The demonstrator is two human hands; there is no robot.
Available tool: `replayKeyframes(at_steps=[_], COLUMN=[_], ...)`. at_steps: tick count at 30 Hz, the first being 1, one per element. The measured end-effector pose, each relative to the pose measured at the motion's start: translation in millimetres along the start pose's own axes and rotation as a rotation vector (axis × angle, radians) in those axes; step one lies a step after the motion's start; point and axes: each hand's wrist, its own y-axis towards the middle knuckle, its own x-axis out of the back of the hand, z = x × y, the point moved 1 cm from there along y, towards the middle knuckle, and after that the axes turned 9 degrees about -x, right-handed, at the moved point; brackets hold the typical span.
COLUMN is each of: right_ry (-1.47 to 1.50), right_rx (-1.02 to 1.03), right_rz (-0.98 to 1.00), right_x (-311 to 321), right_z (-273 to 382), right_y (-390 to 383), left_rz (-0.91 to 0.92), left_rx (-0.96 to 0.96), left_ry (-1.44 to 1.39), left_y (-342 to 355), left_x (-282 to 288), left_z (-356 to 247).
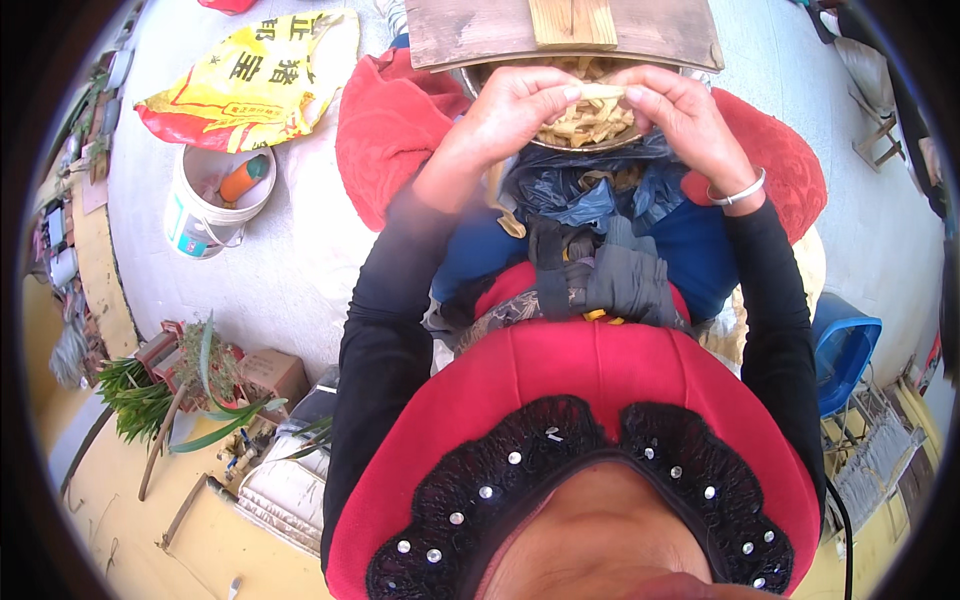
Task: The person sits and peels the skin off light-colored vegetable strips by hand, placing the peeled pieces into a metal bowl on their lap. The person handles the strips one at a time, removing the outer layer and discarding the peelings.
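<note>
Between my two hands stretches a pale yellow strip [602, 91], pinched at one end by each. Thumb and fingers of my left hand [512, 108] close on its left end; my right hand [688, 112], with a pale bangle at the wrist, grips the other end. Just below them sits a round metal basin [600, 147] holding many similar pale yellow strips [583, 130]; I cannot tell what food or plant they are. A wooden board [465, 35] with a lighter block [573, 22] nailed on it covers the basin's far part. Dark plastic [575, 195] lies across my lap beneath.
On the left stand a white bucket [190, 230], with an orange and green object [243, 178] inside, and a yellow sack [245, 75]. Red cloths [385, 130] drape beside my knees. A blue plastic tub [845, 360] is at the right; plants [140, 400] grow at lower left.
</note>
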Motion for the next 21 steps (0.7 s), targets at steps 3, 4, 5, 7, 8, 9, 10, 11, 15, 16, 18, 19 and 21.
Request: replayKeyframes(at_steps=[3,4,5,7,8,9,10,11,15,16,18,19,21], right_ry=[0.045,0.042,0.042,0.041,0.043,0.045,0.045,-0.005,-0.148,-0.16,-0.259,-0.347,-0.44], right_rx=[0.031,0.062,0.035,-0.021,-0.004,0.013,0.024,0.048,0.121,0.102,0.111,0.144,0.198], right_rz=[-0.074,-0.143,-0.169,-0.222,-0.224,-0.225,-0.235,-0.258,-0.343,-0.351,-0.379,-0.399,-0.429], right_x=[4.9,3.9,4.6,6.3,6.8,6.7,9.7,13.2,14.0,9.9,5.2,2.5,2.5], right_z=[-3.0,-1.6,0.3,3.9,3.4,0.5,-3.5,-7.0,-23.1,-22.2,-27.2,-29.4,-31.9], right_y=[24.8,32.2,38.7,50.5,56.5,62.7,66.1,70.2,84.0,84.5,85.9,89.5,90.0], left_rz=[-0.06,-0.063,-0.098,-0.166,-0.182,-0.199,-0.207,-0.188,-0.222,-0.228,-0.264,-0.295,-0.339], left_rx=[-0.041,-0.012,-0.008,0.001,-0.012,-0.024,-0.035,-0.02,-0.104,-0.111,-0.139,-0.163,-0.171], left_ry=[0.154,0.209,0.209,0.207,0.245,0.284,0.318,0.329,0.53,0.546,0.656,0.752,0.905], left_y=[23.5,30.5,36.5,47.9,53.3,58.2,64.7,70.3,84.3,87.1,90.1,90.9,89.4], left_x=[16.5,22.7,27.3,35.3,38.8,42.3,42.4,43.2,44.6,47.5,48.8,46.4,48.6], left_z=[-3.1,-6.5,-7.8,-9.9,-9.6,-8.6,-8.4,-9.2,0.8,6.6,20.4,21.7,22.1])
